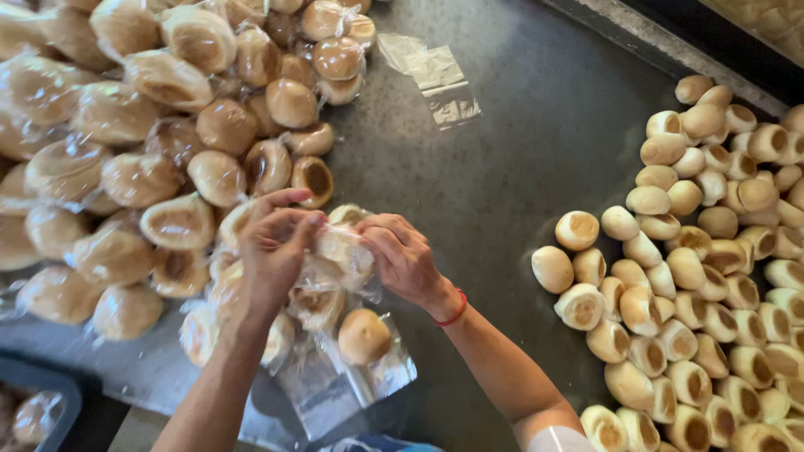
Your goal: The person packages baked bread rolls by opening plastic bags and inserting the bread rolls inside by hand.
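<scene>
My left hand [272, 251] and right hand [402, 255] meet at mid-bench, both curled and pinching one clear bag [339, 255] with pale rolls inside; the fingers are pressed onto the plastic at its top, the left from above, the right from the side, so neither hand is spread. A red band [456, 314] sits on my right wrist. The bag is held just above the dark bench [519, 167], over a few more bagged rolls and a single bun [364, 335] lying on flat empty bags [335, 389] near the bench's front edge. I cannot tell whether the bag in hand is already closed or is being twisted shut. To the left, a large heap of packed bags [142, 142] covers that end of the bench, touching the cluster under my hands. To the right, well apart across bare bench, lies a wide spread of loose rolls [695, 276], unwrapped. One more empty bag [431, 75] lies alone toward the back. A dark tray [42, 393] with a wrapped roll shows at the lower left corner. I judge the packing well underway but far from finished: many bags are done, yet the loose pile remains large.
</scene>
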